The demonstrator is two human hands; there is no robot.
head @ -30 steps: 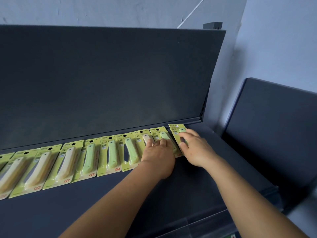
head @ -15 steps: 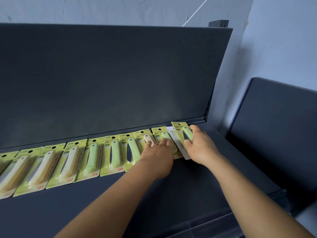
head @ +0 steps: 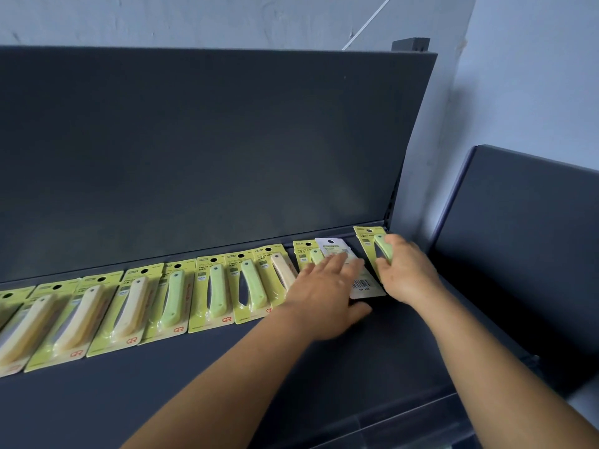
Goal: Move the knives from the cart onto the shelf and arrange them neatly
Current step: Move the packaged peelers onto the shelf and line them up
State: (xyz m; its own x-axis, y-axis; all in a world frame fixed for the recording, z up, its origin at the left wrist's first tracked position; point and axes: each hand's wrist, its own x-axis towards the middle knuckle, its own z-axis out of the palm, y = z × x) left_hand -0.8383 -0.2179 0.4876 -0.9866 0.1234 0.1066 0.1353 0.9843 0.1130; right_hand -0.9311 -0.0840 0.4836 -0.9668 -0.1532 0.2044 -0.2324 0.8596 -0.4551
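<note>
Gripping the end knife pack [head: 372, 251] with my right hand [head: 406, 273], my left hand [head: 324, 286] lies flat on a face-down pack [head: 353, 273] on the shelf [head: 194, 384]; sliding either could nudge the overlapped row [head: 168, 296] crooked.

My right hand [head: 410, 273] has pulled the green-handled fruit knife on its yellow-green card [head: 372, 251] away from the row, toward the dark shelf's [head: 324, 367] right end. That uncovered a face-down white barcoded card [head: 351, 270]; my left hand's fingers [head: 337, 264] now spread flat on it.
</note>
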